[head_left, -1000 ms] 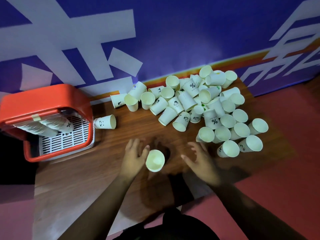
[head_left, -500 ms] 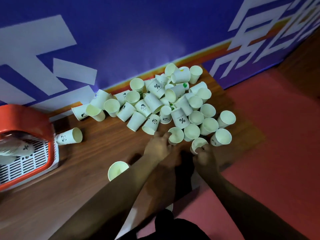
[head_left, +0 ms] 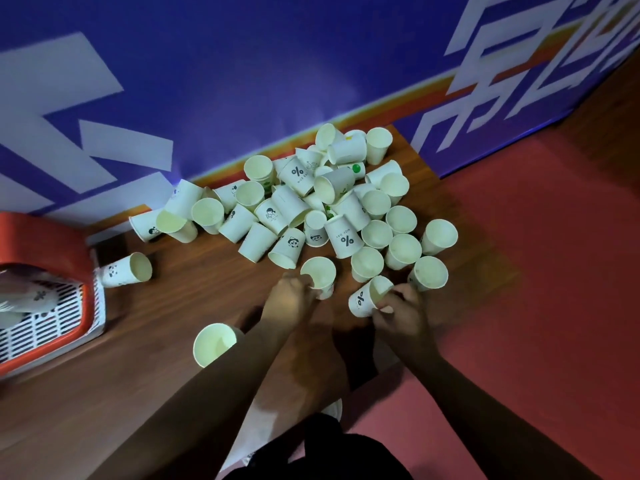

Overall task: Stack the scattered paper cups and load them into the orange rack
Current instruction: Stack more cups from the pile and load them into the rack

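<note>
A heap of several white paper cups (head_left: 311, 202) lies on the wooden table (head_left: 104, 393) against the blue wall. My left hand (head_left: 291, 301) grips a plain cup (head_left: 318, 275) at the heap's near edge. My right hand (head_left: 401, 313) holds a tilted cup with a % mark (head_left: 367, 297), thumb at its rim. One upright cup (head_left: 214, 344) stands alone beside my left forearm. The orange rack (head_left: 45, 258) sits at the far left with stacked cups (head_left: 27, 299) lying inside on its white grid.
A single panda-print cup (head_left: 126, 270) lies on its side just right of the rack. The table's right edge drops to a red floor (head_left: 554, 271). Bare wood stretches between the rack and my arms.
My left hand let go of the upright cup and both hands reached forward to the heap's near edge. Each has since taken hold of a cup, and the right one has tipped.
</note>
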A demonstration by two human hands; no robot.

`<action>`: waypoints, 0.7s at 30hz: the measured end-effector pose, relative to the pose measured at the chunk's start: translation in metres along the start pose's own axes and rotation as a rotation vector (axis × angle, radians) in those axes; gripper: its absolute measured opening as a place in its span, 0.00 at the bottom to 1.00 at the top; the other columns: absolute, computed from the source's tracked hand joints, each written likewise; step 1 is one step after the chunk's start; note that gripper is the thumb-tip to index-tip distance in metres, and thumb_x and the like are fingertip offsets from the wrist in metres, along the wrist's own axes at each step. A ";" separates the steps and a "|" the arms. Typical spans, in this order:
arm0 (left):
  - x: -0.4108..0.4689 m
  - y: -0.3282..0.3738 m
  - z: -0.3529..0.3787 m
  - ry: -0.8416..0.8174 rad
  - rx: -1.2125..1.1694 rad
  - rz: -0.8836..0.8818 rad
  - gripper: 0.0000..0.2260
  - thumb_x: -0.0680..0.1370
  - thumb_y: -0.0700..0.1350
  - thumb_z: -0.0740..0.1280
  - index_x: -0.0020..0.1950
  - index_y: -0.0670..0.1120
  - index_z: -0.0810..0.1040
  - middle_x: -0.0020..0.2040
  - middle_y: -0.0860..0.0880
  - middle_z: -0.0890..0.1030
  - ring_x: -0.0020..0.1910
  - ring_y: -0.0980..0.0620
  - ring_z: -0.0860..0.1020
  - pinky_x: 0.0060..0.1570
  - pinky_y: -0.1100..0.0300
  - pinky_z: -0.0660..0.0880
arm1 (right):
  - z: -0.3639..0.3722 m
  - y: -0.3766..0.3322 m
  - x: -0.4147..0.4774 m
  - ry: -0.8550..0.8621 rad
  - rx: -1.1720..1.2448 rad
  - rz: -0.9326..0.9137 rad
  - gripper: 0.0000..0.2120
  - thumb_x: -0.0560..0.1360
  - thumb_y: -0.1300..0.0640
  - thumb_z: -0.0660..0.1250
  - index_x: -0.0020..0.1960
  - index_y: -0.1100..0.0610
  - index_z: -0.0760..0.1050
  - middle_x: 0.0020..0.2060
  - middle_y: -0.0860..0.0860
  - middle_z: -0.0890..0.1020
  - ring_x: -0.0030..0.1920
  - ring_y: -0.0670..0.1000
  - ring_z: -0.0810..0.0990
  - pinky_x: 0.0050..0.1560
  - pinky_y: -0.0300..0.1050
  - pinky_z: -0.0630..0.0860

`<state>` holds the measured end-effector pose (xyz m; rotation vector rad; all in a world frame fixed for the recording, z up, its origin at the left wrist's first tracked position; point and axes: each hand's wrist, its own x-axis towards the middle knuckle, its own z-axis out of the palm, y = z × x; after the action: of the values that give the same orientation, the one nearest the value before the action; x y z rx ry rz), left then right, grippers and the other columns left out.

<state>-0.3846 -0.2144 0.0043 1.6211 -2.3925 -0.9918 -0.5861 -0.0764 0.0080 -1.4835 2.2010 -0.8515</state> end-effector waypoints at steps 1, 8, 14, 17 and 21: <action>-0.005 0.000 -0.011 0.051 -0.063 0.018 0.11 0.77 0.50 0.71 0.53 0.43 0.82 0.52 0.41 0.77 0.49 0.41 0.80 0.49 0.53 0.76 | -0.004 -0.009 0.002 0.021 0.011 -0.019 0.09 0.69 0.51 0.65 0.39 0.57 0.78 0.48 0.54 0.73 0.50 0.55 0.75 0.54 0.51 0.72; -0.058 -0.037 -0.107 0.253 -0.547 -0.056 0.10 0.75 0.49 0.75 0.38 0.47 0.78 0.37 0.48 0.78 0.35 0.60 0.75 0.40 0.61 0.71 | 0.014 -0.078 0.015 0.097 0.182 -0.084 0.08 0.65 0.65 0.76 0.36 0.59 0.77 0.63 0.59 0.70 0.65 0.54 0.70 0.64 0.26 0.60; -0.123 -0.082 -0.154 0.335 -0.627 -0.028 0.13 0.73 0.44 0.77 0.52 0.49 0.77 0.51 0.48 0.80 0.46 0.58 0.77 0.46 0.67 0.75 | 0.044 -0.148 0.014 0.008 0.271 -0.029 0.09 0.66 0.62 0.76 0.36 0.56 0.75 0.61 0.55 0.72 0.65 0.48 0.69 0.57 0.19 0.55; -0.148 -0.111 -0.152 0.220 -0.696 -0.033 0.30 0.70 0.54 0.79 0.67 0.52 0.70 0.63 0.50 0.76 0.62 0.54 0.76 0.59 0.59 0.77 | 0.050 -0.179 0.011 0.025 0.305 -0.070 0.09 0.67 0.61 0.76 0.38 0.58 0.75 0.55 0.53 0.75 0.61 0.50 0.73 0.55 0.21 0.59; -0.158 -0.129 -0.130 0.118 -0.588 -0.036 0.39 0.67 0.60 0.79 0.74 0.54 0.68 0.66 0.54 0.71 0.66 0.58 0.72 0.65 0.62 0.72 | 0.057 -0.203 0.002 -0.008 0.356 -0.051 0.14 0.68 0.56 0.76 0.49 0.54 0.74 0.50 0.49 0.77 0.54 0.49 0.74 0.52 0.27 0.65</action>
<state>-0.1592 -0.1685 0.0786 1.4457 -1.7604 -1.3905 -0.4100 -0.1491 0.0971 -1.3670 1.8878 -1.1794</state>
